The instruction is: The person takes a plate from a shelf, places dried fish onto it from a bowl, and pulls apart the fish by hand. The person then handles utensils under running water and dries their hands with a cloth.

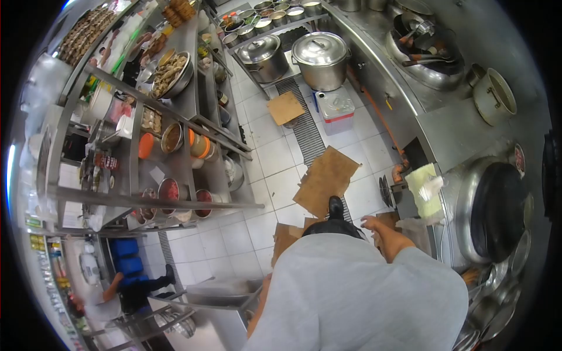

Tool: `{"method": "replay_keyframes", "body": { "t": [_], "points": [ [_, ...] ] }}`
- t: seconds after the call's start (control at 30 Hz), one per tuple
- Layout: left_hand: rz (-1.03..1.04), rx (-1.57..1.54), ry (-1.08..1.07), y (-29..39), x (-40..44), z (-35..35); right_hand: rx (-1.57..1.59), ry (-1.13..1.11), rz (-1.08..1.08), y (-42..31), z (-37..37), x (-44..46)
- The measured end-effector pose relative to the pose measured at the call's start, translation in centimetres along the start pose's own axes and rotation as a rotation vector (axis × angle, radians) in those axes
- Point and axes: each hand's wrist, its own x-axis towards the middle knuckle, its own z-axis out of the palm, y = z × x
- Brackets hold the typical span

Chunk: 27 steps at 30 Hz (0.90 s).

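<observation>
My right hand (372, 223) hangs low beside my right leg, with its fingers slightly apart and nothing seen in them. Beneath it is the tiled floor, near the end of the steel counter. Of my left side only a strip of forearm (259, 310) shows past my grey shirt; the fingers are hidden by my body. My black shoe (335, 209) is on a flattened cardboard sheet (325, 178). More cardboard (285, 238) lies by my legs.
On the right, a steel counter carries a large wok (497, 213) and a yellow cloth (422, 190). Ahead stand a lidded pot (319, 64) and a plastic box (336, 112). Steel shelving with bowls (174, 76) lines the left. Another person (111, 295) is at lower left.
</observation>
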Motion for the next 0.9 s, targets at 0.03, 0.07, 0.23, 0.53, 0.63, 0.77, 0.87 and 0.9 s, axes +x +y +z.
{"method": "replay_keyframes", "body": {
  "t": [0.03,0.07,0.23,0.53,0.63,0.77,0.87,0.9],
  "points": [
    [-0.001,0.002,0.015,1.3,0.5,-0.2,0.108,-0.046,0.065,-1.6,-1.6,0.8],
    [0.002,0.007,0.022,3.0,0.8,-0.5,0.056,-0.040,-0.005,-2.2,-2.5,3.1],
    [0.057,0.040,0.015,11.6,3.9,-1.2,0.008,0.129,-0.384,-8.2,-9.3,11.3],
    [0.189,0.128,-0.079,23.2,12.2,-1.6,0.566,0.258,-0.320,-12.1,-15.2,11.4],
    [0.199,0.207,-0.081,24.2,15.3,-1.2,0.593,0.170,-0.150,-6.4,-12.5,10.6],
    [0.306,0.298,-0.136,27.3,16.4,-0.3,0.563,0.193,0.074,2.8,-7.1,6.5],
    [0.293,0.317,-0.230,29.5,17.6,0.0,0.515,0.167,0.242,13.0,0.3,8.3],
    [0.255,0.328,-0.256,30.4,17.9,-0.2,0.596,0.268,0.243,13.8,1.7,6.7]
  ]
}}
